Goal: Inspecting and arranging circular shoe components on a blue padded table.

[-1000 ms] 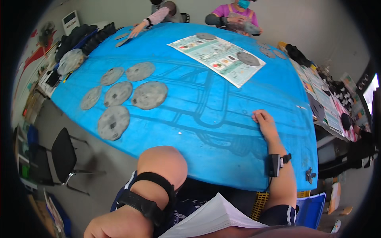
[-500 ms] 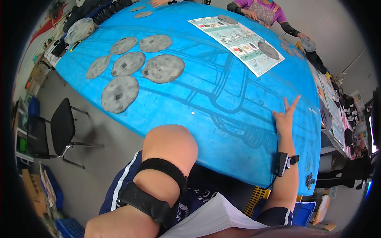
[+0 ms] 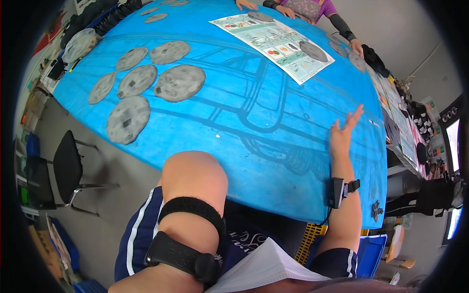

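Note:
My right hand is raised just above the blue table cover near its right front edge, fingers spread and holding nothing. A black band with a small device sits on that wrist. My left arm is bent in front of me with a black strap and a black device on it; its hand is out of sight. Several grey round discs lie on the table's left part, far from both arms. A white face mask shows at the bottom edge.
A printed sheet with a grey disc on it lies at the far side, where other people's hands rest. A black chair stands on the left. A blue crate and a yellow crate sit under the table's right.
My right hand lay flat on the cover; it has lifted off with fingers spread. The view has tilted so the table sits higher and closer.

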The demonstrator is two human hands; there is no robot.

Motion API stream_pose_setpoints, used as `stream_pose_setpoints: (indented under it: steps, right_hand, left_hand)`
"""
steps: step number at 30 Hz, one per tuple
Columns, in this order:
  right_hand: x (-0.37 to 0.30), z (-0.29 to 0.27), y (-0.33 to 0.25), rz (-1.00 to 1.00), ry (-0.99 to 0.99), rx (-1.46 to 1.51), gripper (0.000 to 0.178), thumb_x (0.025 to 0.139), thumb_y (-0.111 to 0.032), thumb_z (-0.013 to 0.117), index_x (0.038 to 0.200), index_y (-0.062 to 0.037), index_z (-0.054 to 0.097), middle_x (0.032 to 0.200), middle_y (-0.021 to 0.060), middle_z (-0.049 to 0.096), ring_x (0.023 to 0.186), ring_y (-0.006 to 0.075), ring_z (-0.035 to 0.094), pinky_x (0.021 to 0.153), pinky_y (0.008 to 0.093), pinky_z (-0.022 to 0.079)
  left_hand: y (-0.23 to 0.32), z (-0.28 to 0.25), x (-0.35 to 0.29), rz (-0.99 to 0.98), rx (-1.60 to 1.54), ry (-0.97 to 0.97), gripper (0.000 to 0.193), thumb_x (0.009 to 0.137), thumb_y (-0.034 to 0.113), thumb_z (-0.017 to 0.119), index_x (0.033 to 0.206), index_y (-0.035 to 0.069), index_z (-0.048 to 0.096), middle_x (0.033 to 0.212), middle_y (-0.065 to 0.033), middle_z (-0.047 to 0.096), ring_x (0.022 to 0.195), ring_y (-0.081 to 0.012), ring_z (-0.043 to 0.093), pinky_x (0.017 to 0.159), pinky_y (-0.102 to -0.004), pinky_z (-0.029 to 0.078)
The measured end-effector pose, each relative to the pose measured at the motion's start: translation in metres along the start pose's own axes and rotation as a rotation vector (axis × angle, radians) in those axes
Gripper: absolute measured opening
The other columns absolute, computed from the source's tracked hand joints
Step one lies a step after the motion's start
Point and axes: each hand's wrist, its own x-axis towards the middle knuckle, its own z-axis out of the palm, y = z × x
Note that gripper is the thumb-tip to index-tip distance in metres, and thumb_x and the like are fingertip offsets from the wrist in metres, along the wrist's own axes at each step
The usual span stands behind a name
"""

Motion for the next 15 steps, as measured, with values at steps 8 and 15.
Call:
stream_pose_setpoints:
  steps: [8, 15]
  right_hand:
    - [0.010, 0.002, 0.012, 0.145, 0.056, 0.313, 0.083, 0.095, -0.066, 0.010, 0.134, -0.0033, 0.046, 0.132, 0.0206, 0.050, 0.125, 0.0265, 0.044, 0.117, 0.0417, 0.009]
    - [0.009, -0.016, 0.012, 0.250, -0.083, 0.753, 0.072, 0.095, -0.065, 0.016, 0.051, -0.0109, 0.034, 0.045, -0.0003, 0.026, 0.045, 0.0141, 0.022, 0.111, 0.0385, 0.025]
  left_hand:
    - [0.009, 0.004, -0.002, -0.100, -0.177, 0.051, 0.031, 0.094, 0.014, 0.040, 0.112, -0.003, 0.059, 0.103, -0.0143, 0.065, 0.095, -0.0227, 0.063, 0.084, -0.0347, 0.050]
    - [0.012, 0.007, -0.001, -0.272, -0.613, 0.198, 0.032, 0.093, 0.015, 0.040, 0.111, -0.002, 0.061, 0.103, -0.0155, 0.065, 0.094, -0.0251, 0.063, 0.085, -0.0368, 0.049]
